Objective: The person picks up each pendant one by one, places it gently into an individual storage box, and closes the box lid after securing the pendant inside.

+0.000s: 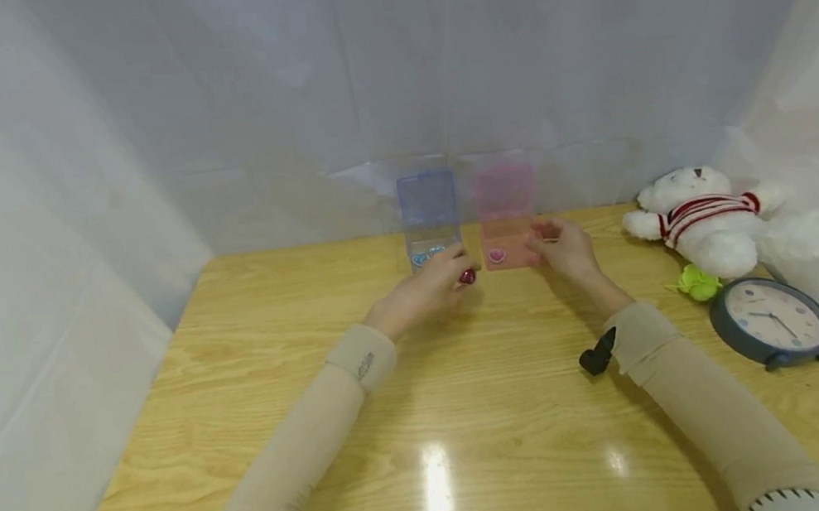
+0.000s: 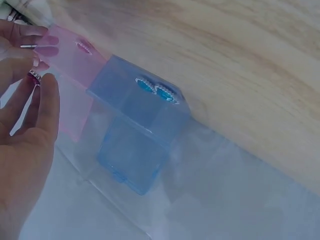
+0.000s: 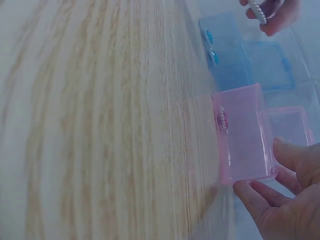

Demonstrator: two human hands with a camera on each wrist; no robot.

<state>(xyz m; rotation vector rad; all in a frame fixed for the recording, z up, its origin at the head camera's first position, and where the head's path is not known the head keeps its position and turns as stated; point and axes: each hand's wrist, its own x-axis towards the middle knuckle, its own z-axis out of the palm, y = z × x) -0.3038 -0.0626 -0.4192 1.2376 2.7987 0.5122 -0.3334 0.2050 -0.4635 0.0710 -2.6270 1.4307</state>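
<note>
My left hand point(image 1: 421, 292) pinches a dark red gem ornament point(image 1: 467, 277) between thumb and fingertips, just in front of the two boxes. In the right wrist view its rim of white beads point(image 3: 258, 12) shows edge-on. A clear pink plastic box point(image 1: 522, 255) stands with its lid raised, one pink gem ornament point(image 1: 496, 255) inside. My right hand point(image 1: 570, 253) holds this box by its right side, thumb near the top edge point(image 3: 287, 154). Left of it stands an open clear blue box point(image 1: 428, 199) holding two blue gem ornaments point(image 2: 156, 90), partly behind my left hand.
A white plush bear point(image 1: 712, 215) in a striped top lies at the right back. In front of it are a small green object point(image 1: 699, 282) and a round dark-rimmed clock point(image 1: 776, 317). White sheeting point(image 1: 277, 136) rises behind the wooden table point(image 1: 257, 371).
</note>
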